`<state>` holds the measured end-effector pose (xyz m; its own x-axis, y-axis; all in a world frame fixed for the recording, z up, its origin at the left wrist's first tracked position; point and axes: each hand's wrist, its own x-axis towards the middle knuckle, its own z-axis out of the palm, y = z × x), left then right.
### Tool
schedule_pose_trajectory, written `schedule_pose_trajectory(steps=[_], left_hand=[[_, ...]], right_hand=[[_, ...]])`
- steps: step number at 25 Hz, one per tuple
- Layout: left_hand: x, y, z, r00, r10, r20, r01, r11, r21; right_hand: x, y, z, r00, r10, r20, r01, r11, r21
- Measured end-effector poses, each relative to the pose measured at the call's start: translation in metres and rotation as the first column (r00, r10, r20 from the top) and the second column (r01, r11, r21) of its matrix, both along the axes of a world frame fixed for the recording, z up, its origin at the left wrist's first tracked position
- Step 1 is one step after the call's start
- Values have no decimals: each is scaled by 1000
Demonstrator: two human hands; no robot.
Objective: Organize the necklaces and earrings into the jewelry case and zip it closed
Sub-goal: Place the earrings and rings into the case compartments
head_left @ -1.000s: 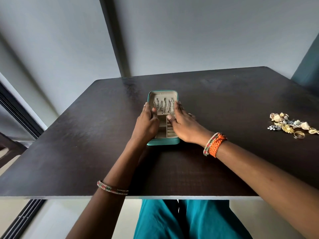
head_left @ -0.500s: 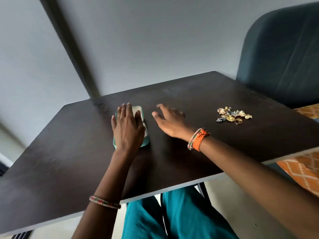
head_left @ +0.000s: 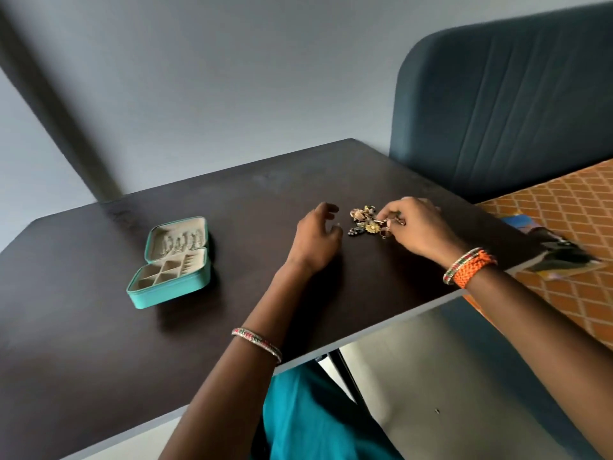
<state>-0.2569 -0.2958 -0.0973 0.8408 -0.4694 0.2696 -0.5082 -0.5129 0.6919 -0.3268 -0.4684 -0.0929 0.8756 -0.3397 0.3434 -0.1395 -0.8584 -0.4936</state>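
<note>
My right hand pinches into the small, light, snag-prone earring pile near the table's far right edge, left hand loose and empty beside it, the open jewelry case well apart toward the left edge.

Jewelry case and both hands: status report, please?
Right hand pinching a piece from the earring pile. Left hand loosely curled beside it, holding nothing. Jewelry case open, unzipped, apart to the left. Nothing in between.

Jewelry case lies on table, left of the earring pile.
</note>
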Motion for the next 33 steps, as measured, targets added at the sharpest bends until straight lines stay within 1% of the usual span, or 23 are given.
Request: schedule_pose_trajectory(steps=[2, 4, 7, 10, 13, 15, 16, 18, 20, 21, 23, 25, 26, 28, 30, 33], left_hand=[[1, -9, -7, 1000, 4, -27, -3, 1000, 28], [0, -11, -12, 1000, 10, 18, -11, 995, 96], [-2, -9, -17, 995, -32, 90, 15, 984, 178], [-2, -9, -20, 994, -46, 101, 29, 987, 160], [-5, -10, -19, 993, -22, 113, 16, 998, 59], [-10, -9, -13, 992, -12, 122, 19, 998, -55], [-15, -9, -8, 996, -25, 87, 37, 991, -130], [-27, -11, 2, 992, -98, -81, 71, 956, -284], [-39, -10, 12, 949, -189, -252, 63, 897, -438], [-44, -6, 17, 924, -229, -305, 40, 853, -520], [-50, 9, 30, 902, -274, -334, -8, 761, -648], [-52, 27, 40, 919, -254, -301, -28, 719, -694], [-53, 37, 43, 928, -237, -286, -37, 707, -706], [-54, 53, 45, 922, -226, -315, -88, 669, -738], [-55, 68, 43, 885, -249, -393, -170, 613, -772], [-54, 90, 40, 790, -347, -505, -305, 491, -816]], right_hand=[[-8, -9, -10, 999, 29, 35, -30, 999, 23], [-14, -11, -14, 996, 67, 63, -69, 997, 30], [-15, -10, -19, 993, 73, 95, -75, 997, 18], [-9, -7, -23, 993, 48, 108, -48, 999, 2], [-6, -1, -21, 995, 21, 96, -25, 999, 38], [-6, 7, -17, 989, -5, 147, -5, 997, 71], [-7, 13, -14, 978, -7, 208, -10, 997, 80], [-10, 27, -3, 940, 46, 339, -77, 994, 78], [-12, 44, 11, 902, 118, 416, -171, 981, 92], [-13, 51, 17, 882, 138, 450, -222, 965, 137], [-12, 63, 28, 839, 151, 524, -337, 899, 281], [-10, 73, 36, 817, 184, 547, -431, 825, 366], [-8, 78, 39, 811, 218, 543, -468, 798, 379], [-7, 90, 42, 799, 275, 534, -512, 777, 366], [-5, 106, 42, 788, 308, 533, -524, 790, 318], [0, 130, 41, 779, 357, 515, -554, 778, 297]])
